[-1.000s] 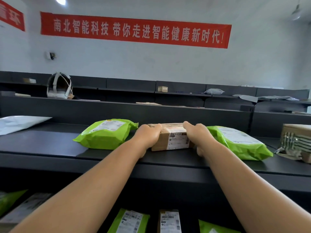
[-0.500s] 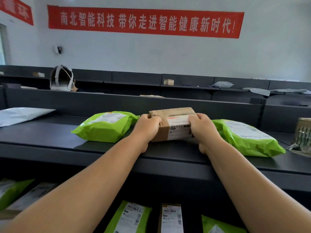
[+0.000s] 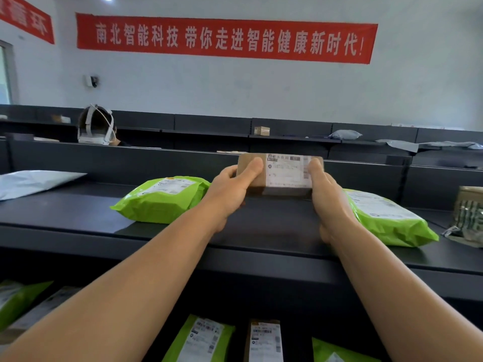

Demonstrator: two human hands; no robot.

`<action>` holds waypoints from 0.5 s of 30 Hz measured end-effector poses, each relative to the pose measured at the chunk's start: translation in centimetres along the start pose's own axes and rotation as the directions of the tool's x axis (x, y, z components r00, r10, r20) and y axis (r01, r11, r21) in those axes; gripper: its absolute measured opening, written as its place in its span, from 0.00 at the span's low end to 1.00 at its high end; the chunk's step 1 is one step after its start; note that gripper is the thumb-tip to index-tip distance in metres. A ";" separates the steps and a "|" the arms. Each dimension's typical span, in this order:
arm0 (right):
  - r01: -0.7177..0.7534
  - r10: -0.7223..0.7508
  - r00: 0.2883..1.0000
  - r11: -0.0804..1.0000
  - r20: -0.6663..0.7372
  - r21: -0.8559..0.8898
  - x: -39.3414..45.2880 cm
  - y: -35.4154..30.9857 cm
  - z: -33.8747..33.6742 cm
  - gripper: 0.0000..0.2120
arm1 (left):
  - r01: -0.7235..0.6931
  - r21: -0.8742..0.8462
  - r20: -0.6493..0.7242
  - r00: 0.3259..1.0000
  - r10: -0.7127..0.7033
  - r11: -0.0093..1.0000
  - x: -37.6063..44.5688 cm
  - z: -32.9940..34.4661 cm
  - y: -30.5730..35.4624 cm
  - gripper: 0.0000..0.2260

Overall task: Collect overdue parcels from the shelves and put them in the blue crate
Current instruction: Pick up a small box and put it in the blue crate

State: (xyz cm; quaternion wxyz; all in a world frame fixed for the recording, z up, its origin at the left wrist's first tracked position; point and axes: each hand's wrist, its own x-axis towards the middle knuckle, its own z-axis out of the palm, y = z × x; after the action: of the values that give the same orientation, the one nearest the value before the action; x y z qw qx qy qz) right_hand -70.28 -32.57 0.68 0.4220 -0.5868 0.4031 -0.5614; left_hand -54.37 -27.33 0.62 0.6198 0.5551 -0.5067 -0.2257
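The small cardboard parcel (image 3: 279,173) is held up clear of the top shelf (image 3: 65,218), in front of the shelf's back wall and about midway along its length, with its white label turned toward the camera. The left hand (image 3: 232,186) grips its left end, thumb laid across the front face and fingers hidden behind. The right hand (image 3: 326,194) grips the right end in the same way, thumb over the label's edge.

It looks like a stiff box that keeps its shape under the thumbs, and two hands raise it with no visible strain, so it is probably light. The brown card should give decent friction; the taped label is likely smoother, so the better hold is on the bare card at the two short ends, as now, or under the bottom. One hand wrapped around its narrow width would probably do for carrying.

A green mailer bag (image 3: 162,198) lies on the shelf just left of the left hand, and a second green mailer (image 3: 384,218) lies to the right, close against the right forearm. Those look soft and slick. More labelled parcels sit on the lower shelf (image 3: 264,340). The blue crate is not in view.
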 end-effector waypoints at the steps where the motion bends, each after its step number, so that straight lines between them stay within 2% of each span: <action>1: 0.012 -0.012 1.000 1.000 0.006 0.022 -0.2 -0.1 -0.1 0.21 | 0.039 -0.012 -0.009 0.999 -0.039 0.999 0.0 0.0 0.2 0.25; 8: 0.023 -0.028 0.998 0.997 0.059 0.079 -0.6 -0.1 -0.3 0.23 | 0.223 0.020 -0.050 0.974 -0.222 0.975 -0.3 0.0 1.0 0.37; 12: -0.018 0.011 0.997 0.995 0.072 0.097 -0.9 0.1 -0.3 0.36 | 0.261 0.048 -0.065 0.964 -0.257 0.964 -0.5 -0.2 1.3 0.41; 15: -0.007 0.002 0.997 0.997 0.074 0.074 -0.8 0.3 -0.3 0.37 | 0.277 0.067 -0.068 0.960 -0.273 0.958 -0.8 -0.1 1.5 0.41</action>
State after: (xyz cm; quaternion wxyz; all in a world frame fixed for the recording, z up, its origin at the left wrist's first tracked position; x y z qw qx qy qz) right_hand -70.66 -31.93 0.14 0.4592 -0.5901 0.3675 -0.5530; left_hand -54.97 -26.18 1.71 0.5753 0.6496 -0.4146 -0.2742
